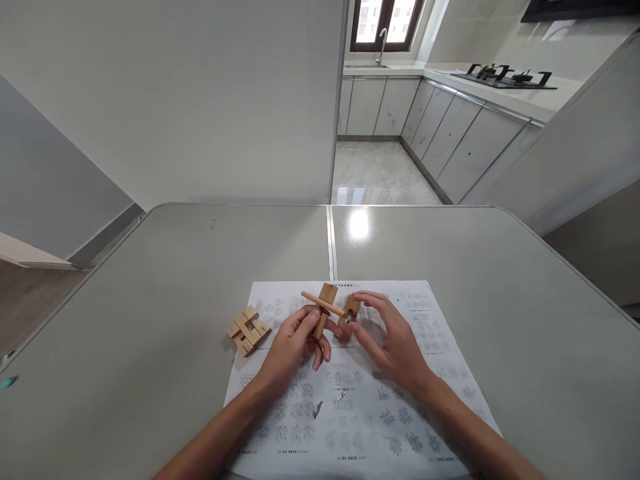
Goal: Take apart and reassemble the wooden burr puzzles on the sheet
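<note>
Over the middle of the printed sheet [350, 427], my left hand [297, 337] grips a flat wooden block [328, 293] with its fingers curled. A thin round wooden rod [315, 298] lies slantwise across that block, under my left thumb, with its right end by a second wooden block [353, 305]. That second block has a round notch or hole in it. My right hand [393, 337] holds it between the fingertips and thumb. The fingers partly hide where the rod end and the second block meet, so I cannot tell whether they are joined.
An assembled wooden block puzzle [249, 330] lies left of my left hand, at the sheet's edge. The grey table [150, 320] has a seam down its middle. A small teal object [9, 382] is at the far left. Beyond stand a white wall panel and a kitchen counter.
</note>
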Available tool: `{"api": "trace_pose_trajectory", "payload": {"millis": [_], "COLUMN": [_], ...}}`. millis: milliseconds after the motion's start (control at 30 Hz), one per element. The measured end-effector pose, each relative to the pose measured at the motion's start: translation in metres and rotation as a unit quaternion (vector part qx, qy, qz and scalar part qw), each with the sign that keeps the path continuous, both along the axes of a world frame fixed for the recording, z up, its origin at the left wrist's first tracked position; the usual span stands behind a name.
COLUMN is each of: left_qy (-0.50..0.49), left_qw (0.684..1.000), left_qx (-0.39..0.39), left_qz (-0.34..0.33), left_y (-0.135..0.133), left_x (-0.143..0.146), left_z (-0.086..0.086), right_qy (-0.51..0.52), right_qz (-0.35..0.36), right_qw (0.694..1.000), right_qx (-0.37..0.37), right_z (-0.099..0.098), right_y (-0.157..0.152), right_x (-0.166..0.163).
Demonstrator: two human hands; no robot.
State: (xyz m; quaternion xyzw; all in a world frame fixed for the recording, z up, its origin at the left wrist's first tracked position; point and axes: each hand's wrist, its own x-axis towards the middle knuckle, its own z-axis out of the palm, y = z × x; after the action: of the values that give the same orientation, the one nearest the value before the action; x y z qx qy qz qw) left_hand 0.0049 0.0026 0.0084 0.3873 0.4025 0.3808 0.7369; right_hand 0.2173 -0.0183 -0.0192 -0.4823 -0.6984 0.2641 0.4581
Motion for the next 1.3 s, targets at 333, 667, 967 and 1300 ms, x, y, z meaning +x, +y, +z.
{"api": "trace_pose_trajectory", "payload": {"millis": [333,667,967,1300], "left_qy": [0.007,0.022,0.085,0.085], "left_qw": [0.998,0.999,0.986,0.969], "left_qx": [-0.027,0.002,-0.089,-0.123], "left_qz": [0.054,0.036,-0.112,-0.198], "left_y": [0.002,0.0,0.011,0.018], "left_x": [0.0,0.002,-0.016,-0.031], "left_z": [0.005,0.001,0.014,0.02], "right_qy": [-0.153,0.003,0.001,-0.049], "right_qz": [-0.001,-0.024,0.035,0.118], "right_qw": [0.988,1.0,0.991,0.978], "right_qx": [0.002,0.001,0.126,0.163], "right_z": [-0.013,0.008,0.015,0.019], "right_y": [0.0,-0.001,-0.007,-0.006], "right_x": [-0.004,0.001,0.001,0.001]}}
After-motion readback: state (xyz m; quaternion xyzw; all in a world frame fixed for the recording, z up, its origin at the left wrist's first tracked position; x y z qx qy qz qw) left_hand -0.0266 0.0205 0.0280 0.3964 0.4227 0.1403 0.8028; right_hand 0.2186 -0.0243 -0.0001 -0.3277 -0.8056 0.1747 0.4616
